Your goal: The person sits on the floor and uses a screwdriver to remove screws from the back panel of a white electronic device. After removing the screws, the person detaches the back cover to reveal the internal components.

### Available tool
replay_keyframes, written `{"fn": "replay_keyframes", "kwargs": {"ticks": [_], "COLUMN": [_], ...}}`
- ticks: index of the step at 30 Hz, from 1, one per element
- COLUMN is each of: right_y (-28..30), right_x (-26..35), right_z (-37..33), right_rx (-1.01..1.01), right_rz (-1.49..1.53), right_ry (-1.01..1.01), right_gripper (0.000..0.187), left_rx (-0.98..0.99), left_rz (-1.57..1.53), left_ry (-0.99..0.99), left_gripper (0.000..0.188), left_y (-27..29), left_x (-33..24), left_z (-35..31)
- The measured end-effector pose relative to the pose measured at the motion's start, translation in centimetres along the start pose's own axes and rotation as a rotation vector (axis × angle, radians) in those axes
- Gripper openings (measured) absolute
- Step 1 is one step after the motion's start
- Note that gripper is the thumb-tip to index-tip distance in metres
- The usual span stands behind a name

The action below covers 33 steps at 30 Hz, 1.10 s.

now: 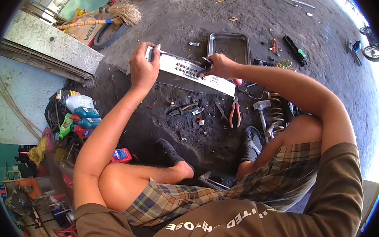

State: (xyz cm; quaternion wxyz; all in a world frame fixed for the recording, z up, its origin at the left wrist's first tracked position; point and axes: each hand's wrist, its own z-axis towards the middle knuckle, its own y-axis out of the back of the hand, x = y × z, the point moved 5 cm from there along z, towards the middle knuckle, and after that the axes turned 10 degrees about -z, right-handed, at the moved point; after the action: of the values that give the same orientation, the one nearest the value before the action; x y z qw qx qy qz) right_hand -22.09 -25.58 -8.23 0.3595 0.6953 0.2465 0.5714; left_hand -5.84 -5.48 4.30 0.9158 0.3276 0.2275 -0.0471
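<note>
A flat white metal audio box [219, 84] stands on the dark ground in front of me, its panel of small coloured round sockets facing up toward me. My left hand [144, 68] is closed around its left end, thumb on the near edge. Over the right part of the sockets, my right hand [221, 67] pinches a short dark tool [207, 62], perhaps a screwdriver; its tip is hidden by the fingers. Nearer to me lie red-handled pliers [235, 115] and a second pair of pliers [183, 110] with dark handles.
Behind the box lies a metal tray [248, 50]. A hammer [262, 107] and a coil spring [276, 111] are to the right, near my shoe [251, 144]. Several bottles [87, 117] crowd the left side; a straw broom [124, 13] lies at far left.
</note>
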Motion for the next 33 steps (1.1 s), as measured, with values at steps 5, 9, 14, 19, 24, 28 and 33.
{"fn": "replay_keyframes", "kwargs": {"ticks": [5,9,14,19,24,28,33], "right_y": [0.1,0.2,1.1,0.8,-1.3,-1.3,-1.1], "right_x": [1.1,1.2,1.4,5.0,3.2,3.4,3.8], "right_z": [0.0,-0.4,-0.8,-2.5,-2.3,-2.1,-3.0], "right_rx": [-0.026,-0.028,-0.081,-0.066,-0.245,-0.178,-0.105], "right_rz": [-0.096,-0.101,-0.118,-0.154,-0.121,-0.145,-0.169], "right_ry": [-0.032,-0.028,0.001,0.075,0.206,0.212,0.209], "right_gripper": [0.055,0.053,0.057,0.046,0.035,0.036,0.039], "left_rx": [-0.005,-0.004,0.019,-0.007,0.003,0.011,0.005], "left_rz": [0.003,0.0,-0.021,0.03,0.016,0.022,-0.003], "left_ry": [0.025,0.015,0.003,-0.03,-0.051,-0.06,-0.037], "left_gripper": [0.018,0.018,0.018,0.019,0.017,0.016,0.018], "left_y": [0.1,0.1,-0.5,0.5,-0.6,-0.4,-0.4], "left_x": [0.0,-0.3,-0.2,0.0,-0.6,-0.6,-0.1], "left_z": [0.0,0.1,0.6,0.0,0.3,0.3,0.4]}}
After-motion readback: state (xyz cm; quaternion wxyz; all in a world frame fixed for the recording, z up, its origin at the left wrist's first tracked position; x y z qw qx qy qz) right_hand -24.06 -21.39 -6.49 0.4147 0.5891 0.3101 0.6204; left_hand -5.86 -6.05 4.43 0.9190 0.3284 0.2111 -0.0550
